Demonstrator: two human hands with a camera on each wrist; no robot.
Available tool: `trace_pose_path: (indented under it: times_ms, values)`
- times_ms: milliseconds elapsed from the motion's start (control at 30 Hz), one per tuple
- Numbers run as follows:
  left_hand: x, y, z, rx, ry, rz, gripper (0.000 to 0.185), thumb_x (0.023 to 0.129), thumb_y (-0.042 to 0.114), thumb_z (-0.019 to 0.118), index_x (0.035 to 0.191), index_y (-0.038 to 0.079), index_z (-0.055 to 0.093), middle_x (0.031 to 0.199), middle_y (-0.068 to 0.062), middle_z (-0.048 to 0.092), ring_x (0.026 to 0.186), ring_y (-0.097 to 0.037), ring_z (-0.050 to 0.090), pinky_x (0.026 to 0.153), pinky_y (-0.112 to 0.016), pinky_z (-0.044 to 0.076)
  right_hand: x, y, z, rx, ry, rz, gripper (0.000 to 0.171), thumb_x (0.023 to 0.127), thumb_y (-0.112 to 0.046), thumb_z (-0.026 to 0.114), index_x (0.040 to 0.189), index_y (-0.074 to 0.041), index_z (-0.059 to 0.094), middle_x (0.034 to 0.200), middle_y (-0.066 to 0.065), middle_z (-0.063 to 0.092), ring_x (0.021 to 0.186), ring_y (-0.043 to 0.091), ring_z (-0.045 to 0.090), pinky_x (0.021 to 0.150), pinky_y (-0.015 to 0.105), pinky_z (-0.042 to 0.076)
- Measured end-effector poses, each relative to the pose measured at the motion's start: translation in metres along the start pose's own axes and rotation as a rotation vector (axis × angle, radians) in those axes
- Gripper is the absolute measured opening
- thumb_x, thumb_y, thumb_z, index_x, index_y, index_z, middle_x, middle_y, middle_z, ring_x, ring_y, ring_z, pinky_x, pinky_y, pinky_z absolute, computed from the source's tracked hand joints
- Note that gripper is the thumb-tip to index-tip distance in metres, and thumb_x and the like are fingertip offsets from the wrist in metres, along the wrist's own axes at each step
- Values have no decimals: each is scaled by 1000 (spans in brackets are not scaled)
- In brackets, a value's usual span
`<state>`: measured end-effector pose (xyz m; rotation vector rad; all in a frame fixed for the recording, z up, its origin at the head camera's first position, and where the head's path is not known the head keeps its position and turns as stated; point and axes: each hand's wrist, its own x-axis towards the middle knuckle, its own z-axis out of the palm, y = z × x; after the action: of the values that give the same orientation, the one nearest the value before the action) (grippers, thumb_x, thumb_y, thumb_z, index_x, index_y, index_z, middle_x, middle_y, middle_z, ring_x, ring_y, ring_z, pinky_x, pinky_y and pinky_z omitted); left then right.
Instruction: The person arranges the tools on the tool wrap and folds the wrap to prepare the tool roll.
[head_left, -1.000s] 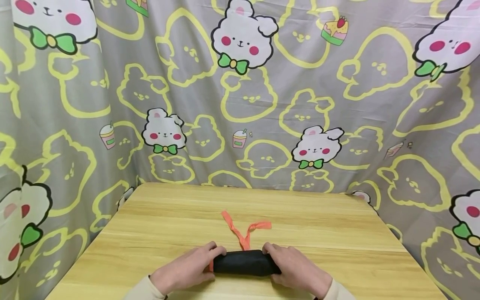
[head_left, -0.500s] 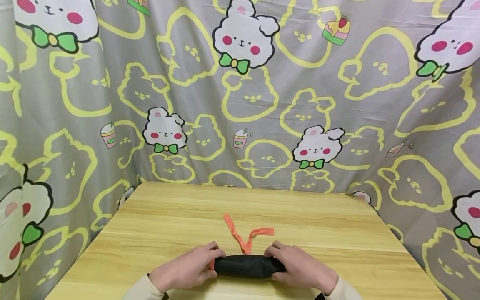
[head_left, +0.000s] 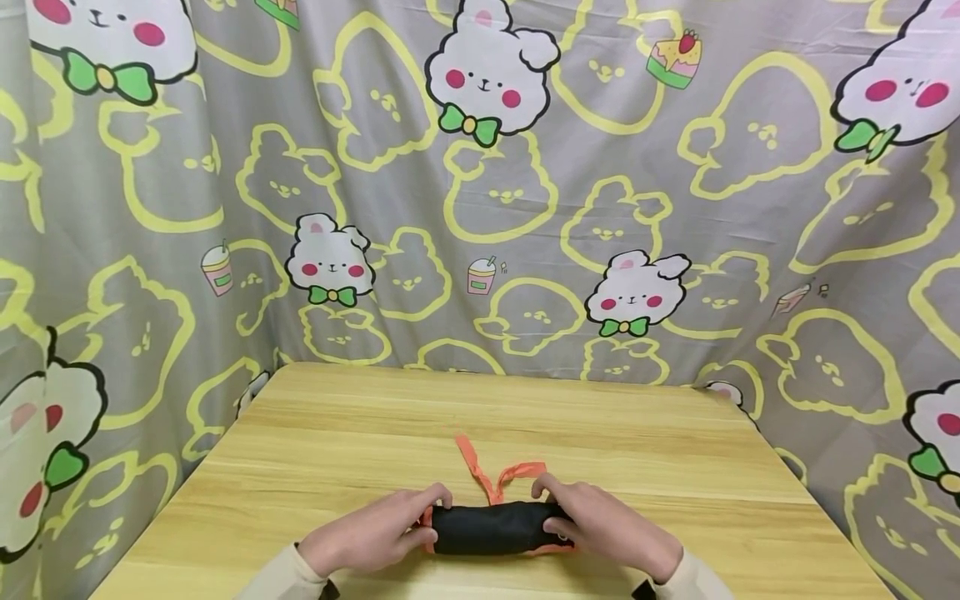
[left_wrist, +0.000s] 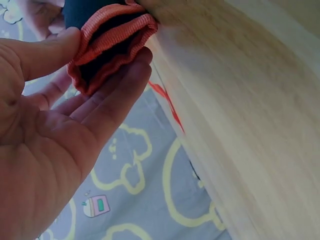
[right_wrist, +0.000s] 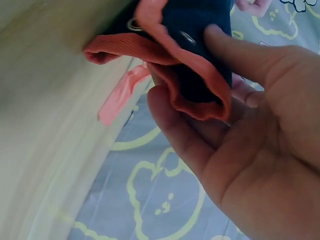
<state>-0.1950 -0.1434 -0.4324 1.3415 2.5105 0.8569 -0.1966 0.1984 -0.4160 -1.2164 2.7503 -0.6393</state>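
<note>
A rolled-up black cloth with orange edging lies across the near part of the wooden table, close before the person. Two orange ties spread in a V from its far side. The left hand grips the left end, thumb on the near side and fingers on the far side; the left wrist view shows folded layers of orange edging there. At the other end the right hand holds the roll likewise. Metal eyelets and a loose orange-edged flap show beside it in the right wrist view.
The wooden table reaches back to a grey curtain printed with yellow outlines and white rabbits. The same cloth hangs along the left and right sides.
The right end of the roll now shows orange edging along its near side. The right hand has shifted slightly to the right, and the ties have moved a little nearer.
</note>
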Motion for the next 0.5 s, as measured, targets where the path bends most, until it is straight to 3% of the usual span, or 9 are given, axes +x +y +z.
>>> trace_pose_path:
  times_ms: [100, 267, 367, 500]
  values:
    - [1, 1, 0, -11, 3, -12, 20, 101, 24, 53, 120, 23, 48, 80, 14, 58, 69, 2, 47, 67, -19, 42, 1, 2, 1, 3, 20, -9, 20, 98, -16, 58, 116, -20, 50, 65, -16, 42, 57, -2, 37, 59, 19, 38]
    - [3, 1, 1, 34, 37, -69, 18, 101, 23, 53, 120, 25, 53, 97, 10, 56, 74, -1, 46, 68, -20, 42, 3, 3, 3, -23, 40, 17, 16, 98, -14, 57, 111, -24, 55, 87, -13, 62, 70, -2, 51, 64, 21, 44]
    - [3, 0, 3, 69, 68, -92, 22, 101, 21, 53, 124, 22, 55, 116, 5, 55, 78, 0, 48, 70, -19, 45, 4, 4, 6, -93, 85, 27, 15, 96, -15, 61, 108, -24, 60, 101, -11, 64, 84, 1, 58, 69, 24, 49]
    - [3, -1, 6, 114, 85, -106, 33, 101, 23, 55, 133, 17, 53, 133, -3, 49, 87, -1, 53, 76, -22, 49, 3, 3, 9, -228, 147, 40, 14, 92, -18, 67, 105, -23, 66, 102, -8, 63, 89, 10, 58, 73, 32, 50]
